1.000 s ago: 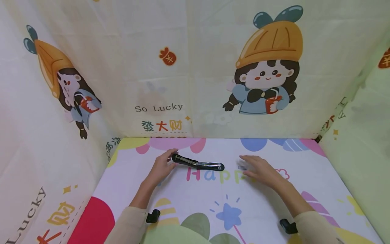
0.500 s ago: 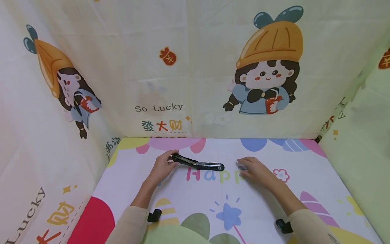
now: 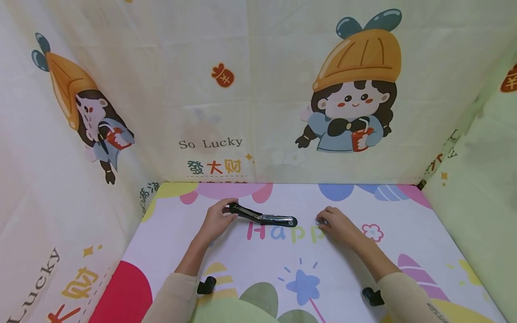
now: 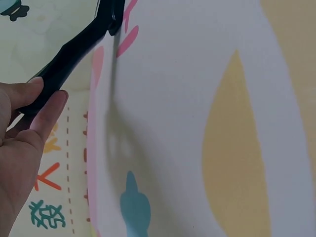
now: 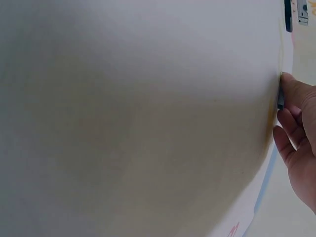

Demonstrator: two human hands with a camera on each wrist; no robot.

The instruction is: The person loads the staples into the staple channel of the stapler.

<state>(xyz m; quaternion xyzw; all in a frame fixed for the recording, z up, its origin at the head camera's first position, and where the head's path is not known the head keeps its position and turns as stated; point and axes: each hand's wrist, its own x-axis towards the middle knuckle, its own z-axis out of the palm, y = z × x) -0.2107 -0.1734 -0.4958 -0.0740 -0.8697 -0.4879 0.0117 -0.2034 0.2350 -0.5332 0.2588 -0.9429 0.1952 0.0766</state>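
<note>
A black stapler (image 3: 278, 220), folded wide open with its metal tray showing, lies across the printed letters in the head view. My left hand (image 3: 215, 220) pinches its left end between thumb and fingers; the left wrist view shows this grip on the black arm of the stapler (image 4: 71, 59). To the right of the stapler, apart from it, my right hand (image 3: 342, 228) has thumb and fingertips around a small grey strip of staples (image 3: 320, 221) on the tabletop. In the right wrist view the strip's dark end (image 5: 281, 98) shows between thumb and fingers, mostly hidden.
A patterned cloth covers the table (image 3: 343, 278). Printed curtains (image 3: 278, 89) stand behind it and on both sides. Black wrist cameras (image 3: 207, 285) sit at both sleeves.
My right hand has moved slightly left and its fingers have closed in on the strip of staples. The left hand has tightened on the stapler's end, which stays almost in place.
</note>
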